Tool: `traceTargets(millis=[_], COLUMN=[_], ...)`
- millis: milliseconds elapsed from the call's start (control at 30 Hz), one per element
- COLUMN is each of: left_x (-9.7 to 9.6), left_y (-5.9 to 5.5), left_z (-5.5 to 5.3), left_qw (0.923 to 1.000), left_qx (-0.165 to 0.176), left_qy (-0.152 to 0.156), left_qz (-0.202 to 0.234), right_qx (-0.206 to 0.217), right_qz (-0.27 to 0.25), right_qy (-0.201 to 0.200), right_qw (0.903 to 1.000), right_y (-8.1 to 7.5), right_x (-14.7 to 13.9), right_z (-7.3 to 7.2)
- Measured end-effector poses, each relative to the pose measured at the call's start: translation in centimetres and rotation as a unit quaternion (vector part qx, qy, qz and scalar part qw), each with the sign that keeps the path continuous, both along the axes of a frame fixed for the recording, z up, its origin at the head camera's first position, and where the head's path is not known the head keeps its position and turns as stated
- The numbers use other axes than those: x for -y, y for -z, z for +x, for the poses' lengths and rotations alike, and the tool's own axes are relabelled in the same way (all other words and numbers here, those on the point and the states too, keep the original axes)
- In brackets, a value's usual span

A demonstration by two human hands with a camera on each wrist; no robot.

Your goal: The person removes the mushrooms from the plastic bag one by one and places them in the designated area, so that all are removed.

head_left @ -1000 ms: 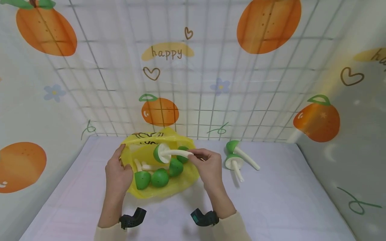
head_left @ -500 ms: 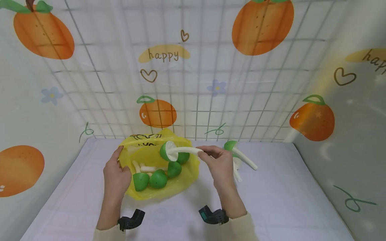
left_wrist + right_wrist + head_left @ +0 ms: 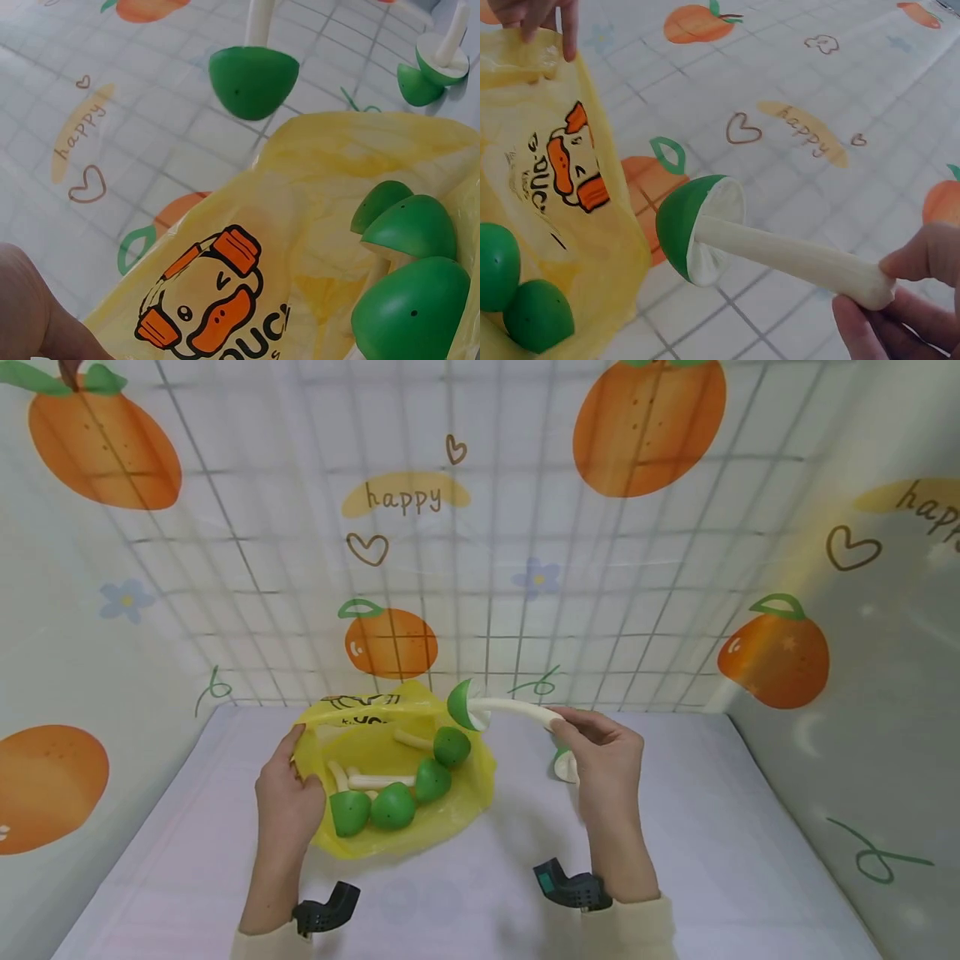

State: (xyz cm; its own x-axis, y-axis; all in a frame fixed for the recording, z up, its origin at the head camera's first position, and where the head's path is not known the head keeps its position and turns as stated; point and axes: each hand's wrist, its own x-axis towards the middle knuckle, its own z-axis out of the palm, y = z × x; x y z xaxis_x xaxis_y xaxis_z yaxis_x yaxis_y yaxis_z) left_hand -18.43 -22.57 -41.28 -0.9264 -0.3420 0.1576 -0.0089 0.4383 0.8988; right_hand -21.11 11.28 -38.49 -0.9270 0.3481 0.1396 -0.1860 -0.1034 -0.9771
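My right hand (image 3: pixel 611 768) pinches the stem end of a toy mushroom (image 3: pixel 772 251) with a green cap and white stem. This mushroom is held in the air, its cap above the far right edge of a yellow plastic bag (image 3: pixel 427 837). Several like mushrooms (image 3: pixel 393 806) lie in the open bag, caps toward the front and right. At the bag's left edge, my left hand (image 3: pixel 291 797) grips the plastic between thumb and fingers. Two more mushrooms (image 3: pixel 441 64) lie beyond the bag; in the head view my right hand covers most of them.
A white table (image 3: pixel 420 910) carries everything. Behind it hangs a pale sheet (image 3: pixel 502 560) printed with oranges and grid lines, and a similar sheet (image 3: pixel 885 693) closes off the right side. Each wrist wears a black camera mount (image 3: pixel 327 907).
My right hand has moved right and slightly up, lifting the mushroom away from over the bag's middle. The left hand stays at the bag's edge.
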Motion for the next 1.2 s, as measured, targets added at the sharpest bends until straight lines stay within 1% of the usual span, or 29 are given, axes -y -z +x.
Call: traceTargets(millis=[133, 267, 400, 600, 667, 867, 1067, 1200], left_x=[0.0, 0.0, 0.1, 0.1, 0.1, 0.1, 0.1, 0.0], left_y=[0.0, 0.1, 0.1, 0.1, 0.1, 0.1, 0.1, 0.1], left_z=[0.0, -0.1, -0.1, -0.1, -0.1, -0.1, -0.1, -0.1], left_qw=[1.0000, 1.0000, 1.0000, 1.0000, 1.0000, 1.0000, 1.0000, 1.0000], left_qx=[0.000, -0.004, -0.002, -0.003, -0.002, 0.002, -0.001, 0.002], left_qy=[-0.001, -0.002, -0.003, -0.003, -0.002, 0.003, 0.004, 0.004], left_qz=[0.000, -0.002, -0.003, -0.001, 0.000, 0.006, 0.004, 0.005], right_qx=[-0.026, -0.055, -0.065, -0.069, -0.067, -0.040, -0.018, -0.008], right_qz=[-0.030, -0.069, -0.096, -0.103, -0.106, -0.111, -0.137, -0.152], right_qy=[0.024, 0.038, 0.052, 0.080, 0.091, 0.129, 0.160, 0.179], right_qw=[0.9989, 0.9954, 0.9919, 0.9891, 0.9880, 0.9847, 0.9775, 0.9720], right_y=[0.0, 0.0, 0.0, 0.4, 0.6, 1.2, 1.9, 2.5], right_x=[-1.0, -1.8, -2.6, -4.0, -4.4, -5.8, -7.4, -8.7], right_z=[-0.3, -0.4, -0.5, -0.6, -0.7, -1.0, -1.4, -1.6])
